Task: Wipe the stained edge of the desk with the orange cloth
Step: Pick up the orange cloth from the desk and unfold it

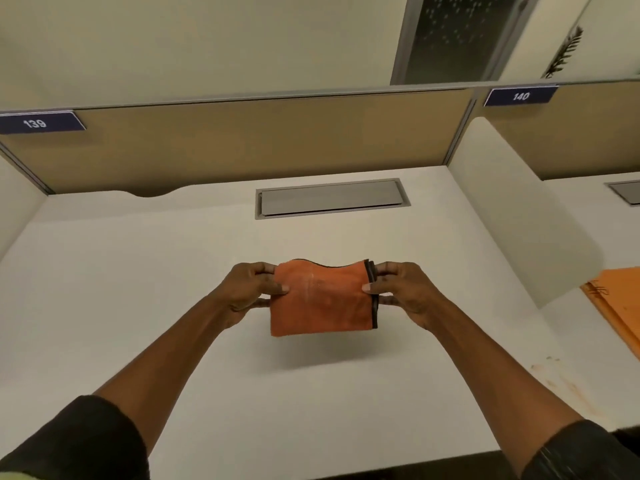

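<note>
Sleeves of dark fabric, pushed up the forearms, fill the corners at 7 and 5 o'clock, both cut off by the frame. Bare forearms run up from them toward the centre. Rusty brown stains smear the smooth white desk at 4 o'clock, near its front edge, which is only partly in view.

At centre, the left hand and right hand hold the orange cloth up in the air over the desk, between them. Each hand pinches a side edge, thumb on the near face, fingers curled behind and mostly hidden. The cloth is folded, nappy like microfibre, with dark piping down its right edge and a faint pale streak on its face; its top edge sags in a wave.

Orange paper folders lie at 3 o'clock, partly hidden behind a rounded white divider. At 12 o'clock a grey rectangular cable hatch sits flush in the desk, before a tan partition panel bearing blue tags reading 139 and 140.
</note>
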Demonstrator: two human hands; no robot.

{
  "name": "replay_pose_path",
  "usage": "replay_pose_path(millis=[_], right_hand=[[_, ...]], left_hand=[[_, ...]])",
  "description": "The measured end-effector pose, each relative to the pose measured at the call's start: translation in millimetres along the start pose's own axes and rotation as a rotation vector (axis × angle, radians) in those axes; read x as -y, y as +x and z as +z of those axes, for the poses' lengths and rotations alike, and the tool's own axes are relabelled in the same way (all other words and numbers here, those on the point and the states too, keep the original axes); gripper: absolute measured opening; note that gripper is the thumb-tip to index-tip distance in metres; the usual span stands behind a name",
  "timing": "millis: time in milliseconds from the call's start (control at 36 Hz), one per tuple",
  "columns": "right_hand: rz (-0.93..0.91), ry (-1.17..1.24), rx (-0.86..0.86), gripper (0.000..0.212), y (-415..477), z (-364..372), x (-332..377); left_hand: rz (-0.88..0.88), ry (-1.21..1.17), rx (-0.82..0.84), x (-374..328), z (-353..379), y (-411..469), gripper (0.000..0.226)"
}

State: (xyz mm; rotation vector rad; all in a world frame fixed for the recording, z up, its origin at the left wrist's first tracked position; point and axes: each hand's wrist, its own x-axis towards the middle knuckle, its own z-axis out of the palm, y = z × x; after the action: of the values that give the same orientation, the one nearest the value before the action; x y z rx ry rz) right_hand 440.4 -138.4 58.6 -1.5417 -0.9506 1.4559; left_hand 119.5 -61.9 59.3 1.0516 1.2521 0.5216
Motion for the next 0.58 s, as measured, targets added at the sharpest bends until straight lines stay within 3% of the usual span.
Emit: replay_pose_path(millis=[111, 222, 333, 444, 583], right_hand=[[-0.387, -0.068, -0.037, 0.028, -29.7, -31.4, 9.8], [-0.581, -0.017, -0.009, 0.017, -52.8, -54.4, 21.8], [-0.619, -0.108, -0.043, 0.028, -65.0, -72.8, 23.0], [-0.571, -0.189, -0.091, 0.025, -78.8, -89.1, 13.0], [-0.517, -0.171, -0.114, 0.024, -100.6, -106.4, -1.1]], left_hand=[[0.225, -0.099, -0.017, -12.1, 27.8, -20.9, 0.026], [0.333, -0.083, -0.003, -18.4, 50.6, -40.9, 0.025], [0.343, -0.026, -0.041, -18.3, 71.0, -53.1, 0.023], [0.366, 0.007, -0.068, -14.5, 87.7, -58.5, 0.013], [0.3, 0.006, -0.018, -7.5, 106.9, -63.0, 0.019]])
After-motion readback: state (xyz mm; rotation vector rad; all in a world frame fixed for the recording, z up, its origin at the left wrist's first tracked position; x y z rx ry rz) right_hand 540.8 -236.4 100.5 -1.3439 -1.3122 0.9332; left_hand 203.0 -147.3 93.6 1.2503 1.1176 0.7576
